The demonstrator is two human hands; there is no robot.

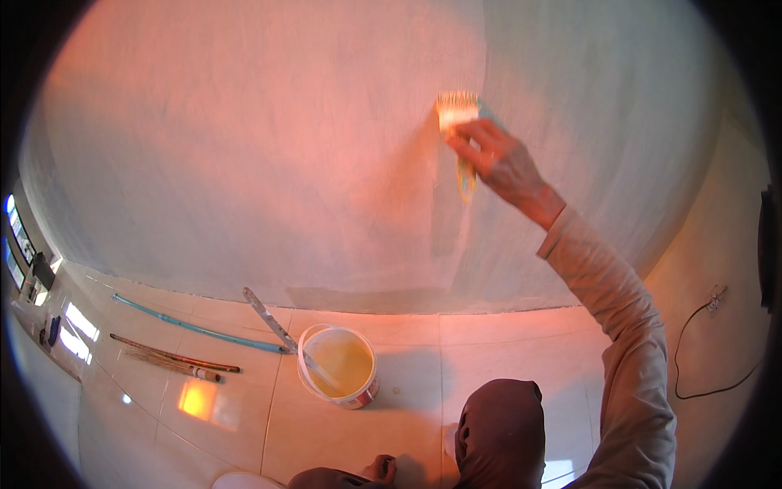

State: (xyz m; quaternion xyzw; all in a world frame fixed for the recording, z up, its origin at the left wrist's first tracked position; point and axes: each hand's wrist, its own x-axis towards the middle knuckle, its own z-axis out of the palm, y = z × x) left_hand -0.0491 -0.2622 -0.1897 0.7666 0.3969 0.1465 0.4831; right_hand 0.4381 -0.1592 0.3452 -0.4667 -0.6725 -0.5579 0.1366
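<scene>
My right hand (503,169) pinches a wide flat paintbrush (459,116) up against the wall (342,163). The brush's bristles point upward, and its handle hangs down below my fingers. Darker, wet-looking patches show on the wall beside and under the brush. Low in the picture, by my knee, my left hand (380,469) has its fingers curled in, with nothing seen in them. On the floor, left of my knees, stands a white bucket (361,397) of yellowish liquid (344,363). A long flat stick (269,318) leans out of it.
Left of the bucket, a blue pole (199,326) and a brown stick (167,353) beside a bundle of thin twigs (175,365) lie on the tiled floor (489,334). A dark cable (680,359) hangs at the right. Windows (18,236) show at the far left.
</scene>
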